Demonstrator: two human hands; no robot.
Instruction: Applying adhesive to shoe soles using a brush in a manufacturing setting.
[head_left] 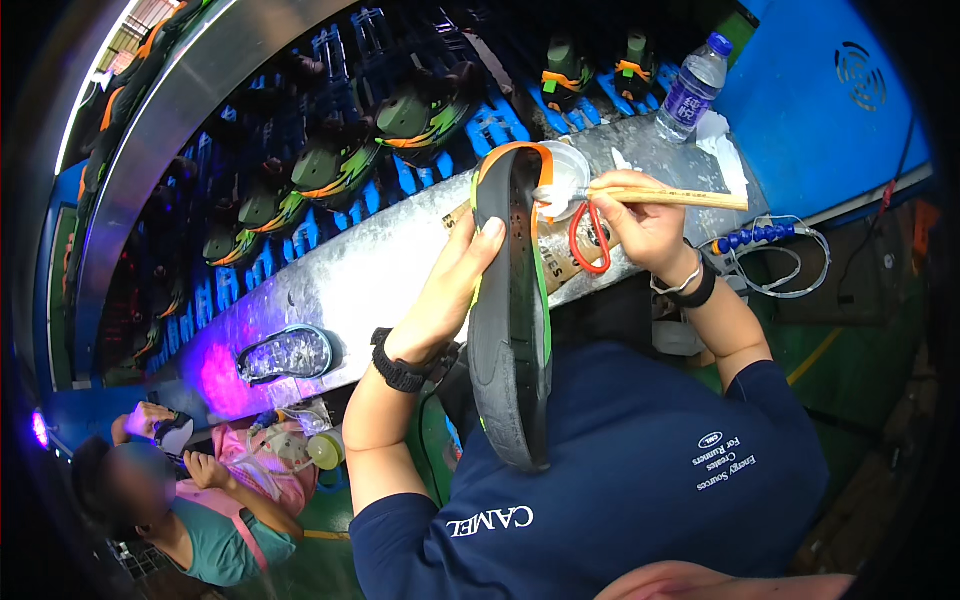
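My left hand (452, 280) grips a long black shoe sole (512, 320) with orange and green edging, held upright on its side in front of me. In my right hand (645, 235) is a wooden-handled brush (700, 198), its pale bristles against the inner edge of the sole near the orange-rimmed end. Just behind the bristles stands a white round bowl (568, 165), partly covered by the sole and brush. A red loop (592, 238) hangs below my right fingers; whether I hold it or it lies behind them, I cannot tell.
A metal ledge (390, 225) carries another sole (287, 355) and a water bottle (690, 88). Behind it, black-and-green shoes (425, 110) line blue racks (495, 125). A coiled blue hose (755, 238) sits at right. A co-worker (200, 520) works at lower left.
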